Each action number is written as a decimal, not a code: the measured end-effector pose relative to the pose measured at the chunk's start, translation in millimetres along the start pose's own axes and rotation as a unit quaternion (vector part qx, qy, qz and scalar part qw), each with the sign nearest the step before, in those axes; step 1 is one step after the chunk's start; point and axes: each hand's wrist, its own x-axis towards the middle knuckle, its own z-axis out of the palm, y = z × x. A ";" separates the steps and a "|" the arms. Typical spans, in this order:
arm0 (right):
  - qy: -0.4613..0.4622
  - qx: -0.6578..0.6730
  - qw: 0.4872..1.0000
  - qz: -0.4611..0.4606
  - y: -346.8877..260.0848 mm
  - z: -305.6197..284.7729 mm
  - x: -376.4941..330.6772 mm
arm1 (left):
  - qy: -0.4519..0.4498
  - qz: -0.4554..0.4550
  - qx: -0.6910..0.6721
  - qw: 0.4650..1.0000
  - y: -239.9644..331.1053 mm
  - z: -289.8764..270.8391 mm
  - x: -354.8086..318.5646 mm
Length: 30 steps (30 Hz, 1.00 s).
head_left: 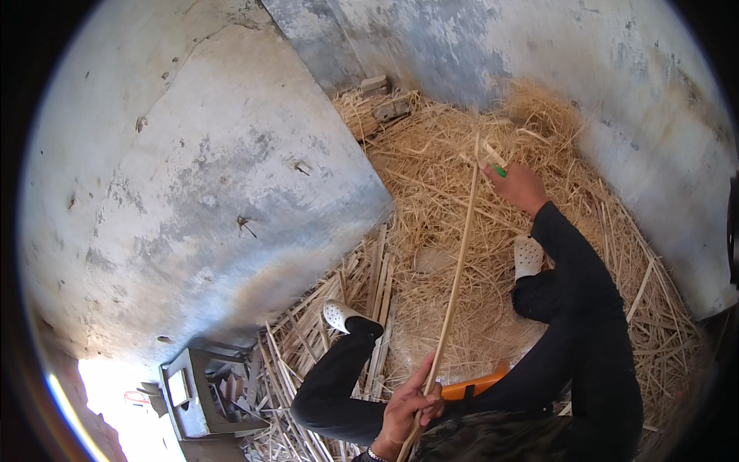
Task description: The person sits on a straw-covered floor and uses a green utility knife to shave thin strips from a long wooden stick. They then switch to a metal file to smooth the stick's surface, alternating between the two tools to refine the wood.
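A long, pale strip of split wood or bamboo (460,269) slants from my lap up to the shavings ahead of me. My left hand (412,404) is closed around its near end, low in the picture, with a bracelet at the wrist. Toward the far end, my right hand (519,189) is closed on a tool with a green handle (499,171), its fingers against the strip. The tool's working end is too small to make out. A curled, pale shaving (488,146) stands beside the strip's far tip.
Loose shavings (431,208) cover the floor. Many split strips lie in piles at the left (289,369) and right (647,292). My feet wear white clogs (339,314). An orange object (473,383) lies by my lap. Worn plaster walls (231,154) and a wooden stool-like frame (202,393) stand around.
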 end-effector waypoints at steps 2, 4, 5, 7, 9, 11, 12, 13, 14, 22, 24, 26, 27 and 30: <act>-0.034 0.036 0.998 -0.042 -15.4 -9.8 -21.6 | -0.005 0.006 -0.097 0.995 1.8 0.0 -1.1; -0.077 0.062 0.987 -0.128 -39.5 -10.8 -55.1 | -0.007 0.031 -0.177 0.984 0.8 2.1 0.6; -0.058 0.073 0.975 -0.200 -51.4 -4.3 -75.2 | -0.014 0.038 -0.201 0.979 4.2 -0.3 2.7; -0.022 0.065 0.949 -0.308 -70.0 2.8 -118.6 | -0.039 0.039 -0.235 0.970 7.8 -6.3 8.7; -0.022 0.035 0.935 -0.353 -77.7 5.5 -138.2 | -0.065 0.039 -0.237 0.968 11.7 -2.8 10.7; -0.049 0.004 0.930 -0.364 -82.8 10.2 -143.7 | -0.066 0.038 -0.249 0.965 14.1 1.2 8.6; -0.040 0.028 0.931 -0.362 -84.5 10.8 -139.9 | -0.062 0.031 -0.262 0.963 13.0 4.1 8.5; -0.032 0.053 0.931 -0.359 -85.9 10.3 -131.6 | -0.057 0.023 -0.275 0.960 12.4 5.4 7.7; -0.020 0.069 0.932 -0.355 -84.7 7.3 -125.7 | -0.063 0.030 -0.265 0.962 12.7 4.9 10.0; 0.011 -0.004 0.953 -0.301 -66.0 12.1 -110.8 | -0.049 0.021 -0.243 0.969 8.8 8.8 7.0; 0.004 -0.010 0.964 -0.265 -62.2 15.5 -100.8 | -0.047 0.022 -0.236 0.970 9.2 8.9 6.0; -0.002 -0.001 0.953 -0.304 -66.5 19.0 -107.6 | -0.060 0.035 -0.233 0.970 9.3 7.0 8.0; 0.008 0.050 0.928 -0.368 -79.7 12.3 -127.3 | -0.064 0.040 -0.234 0.969 8.9 5.7 9.0; 0.011 0.021 0.919 -0.393 -76.4 22.9 -143.1 | -0.060 0.042 -0.225 0.972 9.3 5.9 7.9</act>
